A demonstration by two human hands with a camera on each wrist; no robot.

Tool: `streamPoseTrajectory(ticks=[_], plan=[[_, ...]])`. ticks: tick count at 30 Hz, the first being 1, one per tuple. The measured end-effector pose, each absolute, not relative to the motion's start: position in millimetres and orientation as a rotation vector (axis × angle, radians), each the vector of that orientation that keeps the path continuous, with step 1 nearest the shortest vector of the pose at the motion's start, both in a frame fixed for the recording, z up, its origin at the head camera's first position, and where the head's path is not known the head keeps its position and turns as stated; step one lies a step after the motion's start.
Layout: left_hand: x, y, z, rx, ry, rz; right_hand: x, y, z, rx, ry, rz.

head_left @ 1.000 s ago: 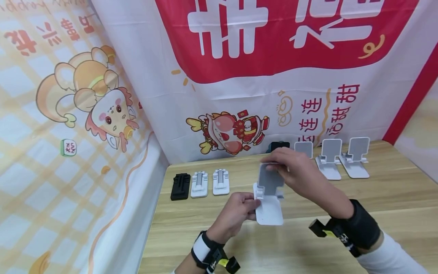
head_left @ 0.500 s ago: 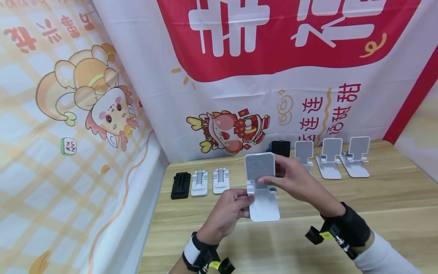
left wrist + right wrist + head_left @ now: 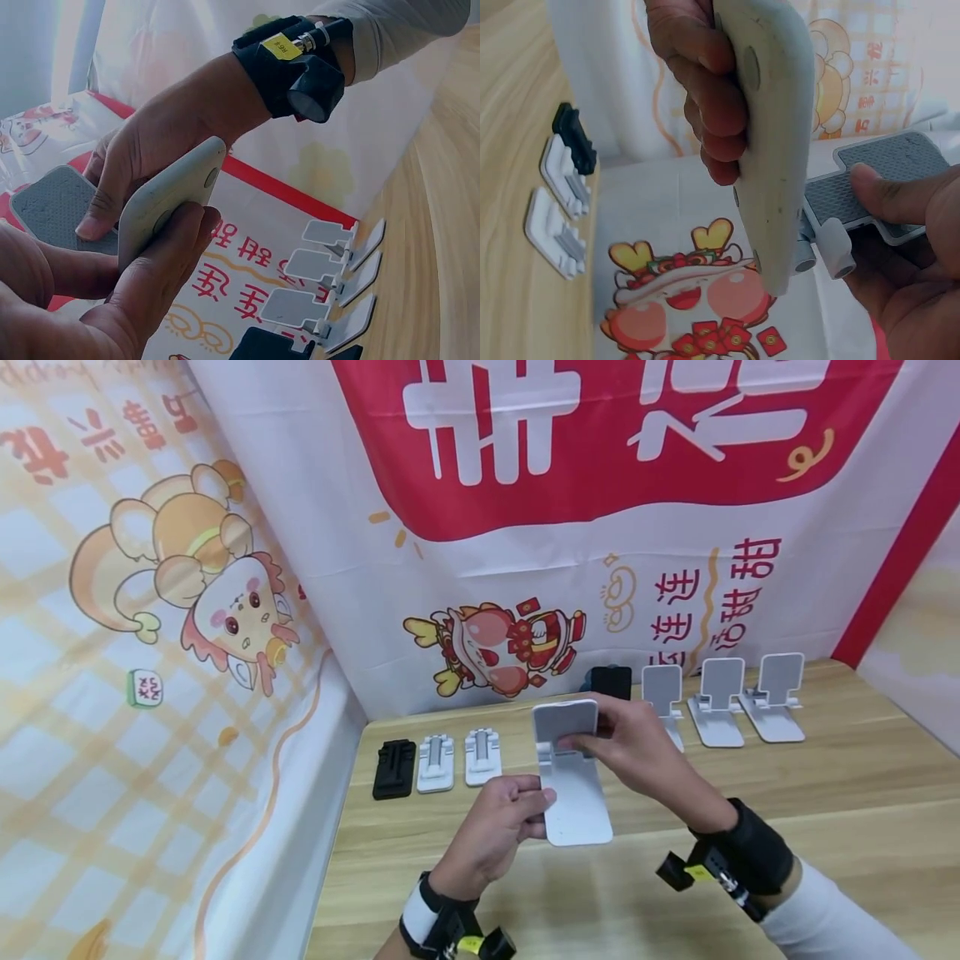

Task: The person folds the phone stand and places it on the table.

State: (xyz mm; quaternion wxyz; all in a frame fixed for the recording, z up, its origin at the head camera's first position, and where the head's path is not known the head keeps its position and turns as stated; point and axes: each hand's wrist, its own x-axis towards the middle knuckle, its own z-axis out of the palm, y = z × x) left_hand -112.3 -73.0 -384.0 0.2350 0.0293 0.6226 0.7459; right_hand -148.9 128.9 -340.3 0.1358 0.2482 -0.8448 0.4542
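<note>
Both hands hold a white phone stand [image 3: 577, 814] with a grey pad above the table. My left hand [image 3: 495, 831] grips the left edge of its base, thumb on top and fingers beneath. In the right wrist view the underside of the base [image 3: 776, 150] shows round feet, with the left fingers [image 3: 712, 97] against it. My right hand [image 3: 637, 743] pinches the grey-padded plate [image 3: 892, 180], its thumb on the pad and the other fingers behind. The plate stands at an angle to the base, and a hinge [image 3: 832, 247] shows between them. The right fingertips are partly hidden.
To the left lie a folded black stand [image 3: 394, 768] and two folded white stands [image 3: 437, 763]. Three unfolded white stands [image 3: 722, 702] and a black one [image 3: 611, 682] stand at the back right, by the printed cloth [image 3: 480, 560]. The wooden table [image 3: 675, 877] extends below.
The right hand has gone from the plate's top edge to a pinch with its thumb on the pad. The stand has shifted slightly left, and its plate now looks shorter and more tilted.
</note>
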Motion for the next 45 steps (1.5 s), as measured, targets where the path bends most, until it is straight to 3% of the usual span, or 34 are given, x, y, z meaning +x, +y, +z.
streamPoseTrajectory(ticks=[10,23,34,45], plan=[[-118,-74,-392,-0.016,1.799,1.967,-139,121,-320,0.87,-2.205,0.847],[-119,-82,-388,0.005,1.876,1.977,-125,110,-319,0.903,-2.115,0.765],[-124,-94,-380,-0.059,1.904,1.986,-110,98,-336,0.997,-2.069,0.646],[-127,-102,-371,0.045,1.876,2.09,-102,91,-368,1.054,-1.933,0.425]])
